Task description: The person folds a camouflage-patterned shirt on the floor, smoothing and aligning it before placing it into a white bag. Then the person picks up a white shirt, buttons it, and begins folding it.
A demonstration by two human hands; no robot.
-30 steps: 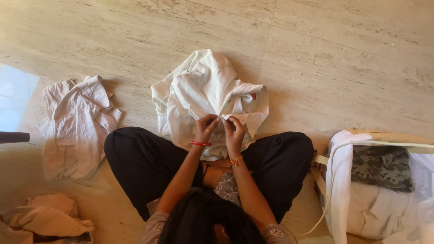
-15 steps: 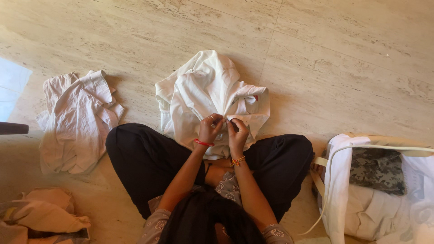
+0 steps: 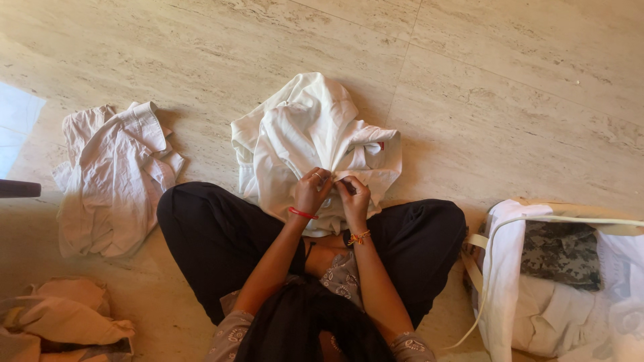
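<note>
- A crumpled white garment is seen heaped on the pale stone floor, its near edge drawn up over the crossed legs in black trousers
- The left hand is closed on a fold of the white garment at its near edge; a red bangle is worn at that wrist
- The right hand is pinched on the same fold, just beside the left hand, fingertips nearly touching; an orange thread band is worn at that wrist
- Both grips are therefore clamped on the cloth, held close together above the lap
- A pinkish-beige shirt is laid rumpled on the floor, well apart to the left
- A beige bundle of cloth is seen at the lower left corner
- A white bag with pale straps is stood at the right, with a camouflage-patterned cloth and light garments inside it
</note>
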